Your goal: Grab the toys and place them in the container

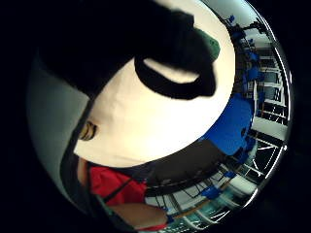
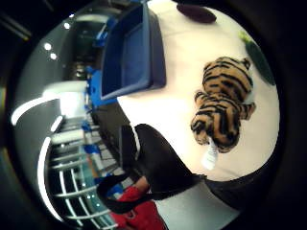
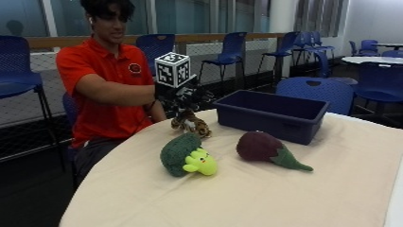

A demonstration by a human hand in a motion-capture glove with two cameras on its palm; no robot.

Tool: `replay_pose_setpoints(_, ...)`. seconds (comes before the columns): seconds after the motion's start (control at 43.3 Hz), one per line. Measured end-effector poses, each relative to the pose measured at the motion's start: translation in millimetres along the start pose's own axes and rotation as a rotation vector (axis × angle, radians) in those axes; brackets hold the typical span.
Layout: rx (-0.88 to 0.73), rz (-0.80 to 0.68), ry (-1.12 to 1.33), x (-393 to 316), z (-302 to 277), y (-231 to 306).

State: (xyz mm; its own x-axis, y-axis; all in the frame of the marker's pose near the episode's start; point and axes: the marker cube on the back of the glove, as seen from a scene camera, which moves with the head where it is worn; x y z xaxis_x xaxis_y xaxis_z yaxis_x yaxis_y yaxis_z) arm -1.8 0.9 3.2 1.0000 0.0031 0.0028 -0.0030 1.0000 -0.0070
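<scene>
Hand: the black-gloved right hand hung just above the striped orange-and-black plush tiger; whether its fingers were open or curled could not be told.
Tiger: lay on the cream tablecloth, near the dark blue plastic bin.
Other toys: a green plush broccoli with a yellow face and a maroon plush eggplant lay apart on the cloth.

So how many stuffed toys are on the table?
3. The tiger lies under the gloved right hand, the broccoli sits nearer the front, and the eggplant lies beside the blue container. None seem hidden.
</scene>
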Motion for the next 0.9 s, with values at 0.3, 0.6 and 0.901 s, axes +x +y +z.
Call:
replay_pose_setpoints(0.3, -0.04, 0.009, 0.02, 3, 46, 2)
replay_pose_setpoints(0.6, -0.156, 0.022, 0.145, 6, 78, -6)
replay_pose_setpoints(0.901, -0.091, 0.001, 0.257, 6, 72, -17)
